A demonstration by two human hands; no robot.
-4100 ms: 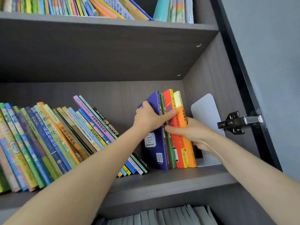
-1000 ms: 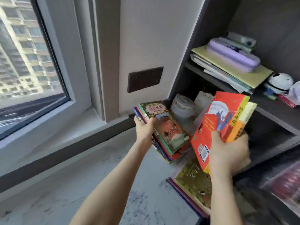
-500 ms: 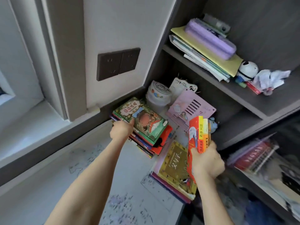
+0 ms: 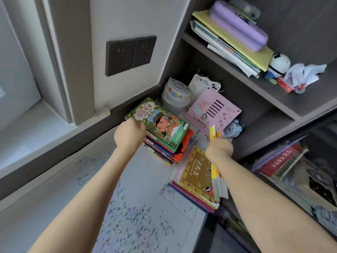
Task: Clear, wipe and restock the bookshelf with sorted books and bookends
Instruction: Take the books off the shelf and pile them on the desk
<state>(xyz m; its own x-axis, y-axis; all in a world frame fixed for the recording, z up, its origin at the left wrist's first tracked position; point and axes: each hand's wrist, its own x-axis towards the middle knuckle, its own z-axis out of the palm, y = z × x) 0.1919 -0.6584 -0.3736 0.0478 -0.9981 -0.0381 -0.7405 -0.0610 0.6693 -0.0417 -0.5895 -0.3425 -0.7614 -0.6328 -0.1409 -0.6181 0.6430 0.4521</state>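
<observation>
Gripping the book stack (image 4: 164,130) by its left edge, our left hand (image 4: 130,135) meets stiff, glossy, likely slippery covers; our right hand (image 4: 219,148) clasps thin books (image 4: 213,132) around their middle.

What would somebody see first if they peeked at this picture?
Probably the bright green book topping the stack of books in the middle, which the left hand grips at its edge. Beside it, the right hand holds orange and yellow books upright, and a purple pencil case lies on a yellow folder, upper right.
</observation>
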